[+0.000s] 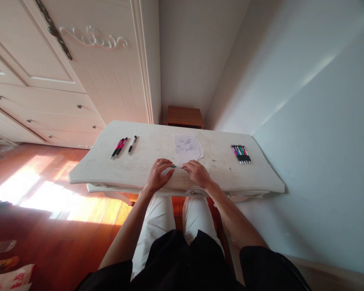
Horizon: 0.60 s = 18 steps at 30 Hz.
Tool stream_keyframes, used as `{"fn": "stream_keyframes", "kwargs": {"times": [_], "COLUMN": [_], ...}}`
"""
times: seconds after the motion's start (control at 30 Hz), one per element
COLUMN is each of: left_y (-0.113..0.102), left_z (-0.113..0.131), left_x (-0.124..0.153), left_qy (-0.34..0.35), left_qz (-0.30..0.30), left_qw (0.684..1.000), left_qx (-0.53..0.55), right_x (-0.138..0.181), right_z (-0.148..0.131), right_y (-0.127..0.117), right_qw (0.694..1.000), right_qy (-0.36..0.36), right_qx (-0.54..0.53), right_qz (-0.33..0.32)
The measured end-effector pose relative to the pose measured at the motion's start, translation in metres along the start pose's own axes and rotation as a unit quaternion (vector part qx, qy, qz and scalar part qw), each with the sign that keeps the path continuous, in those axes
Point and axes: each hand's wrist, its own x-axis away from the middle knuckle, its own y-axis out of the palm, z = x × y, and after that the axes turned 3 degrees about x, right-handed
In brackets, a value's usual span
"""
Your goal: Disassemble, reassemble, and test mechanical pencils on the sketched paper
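Just below the white desk [148,135]: two legs in white trousers [159,216], a black top [182,262] nearer still, both forearms reaching up and over the front edge.
Left hand [160,174]: over the desk's front, fingers curled, thumb and fingertips nearly together, and there it is, a small green piece [174,166] poking out towards the other hand!
Right hand [197,173]: just across from it, fingers bent in a close pinch on a thin dark piece [182,167], its tip aimed left.
Between the pieces: a small gap, the two lined up almost end to end; finer detail is too small to tell.
Paper [185,146]: right behind the hands, covered in dark scribbles.
Pens on the left: two pink-and-black pens [118,148] side by side, a white-and-black pen [132,145] lying apart, just to their right.
Pens on the right: a tidy row of pens [241,154], well clear of the right hand, purple, green and pink among them.
Behind the desk: a brown wooden box [185,115], low by the wall [306,133], with the tall pale wardrobe [118,76] to the left.
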Motion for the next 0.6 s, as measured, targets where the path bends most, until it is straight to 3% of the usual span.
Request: {"fn": "stream_keyframes", "kwargs": {"times": [0.3, 0.47, 0.6], "left_y": [0.005, 0.002, 0.002], "left_z": [-0.010, -0.006, -0.008], "left_x": [0.003, 0.001, 0.001], "left_qy": [-0.090, -0.105, -0.104], "left_qz": [-0.002, -0.055, -0.050], "left_qw": [0.981, 0.977, 0.981], "left_qx": [-0.170, -0.178, -0.159], "right_x": [0.006, 0.010, 0.013], "right_z": [0.017, 0.026, 0.030], "right_y": [-0.014, -0.020, -0.021], "right_qw": [0.999, 0.998, 0.998], "right_qy": [0.002, -0.004, -0.003], "right_qx": [0.028, 0.031, 0.030], "right_qz": [0.024, 0.047, 0.059]}}
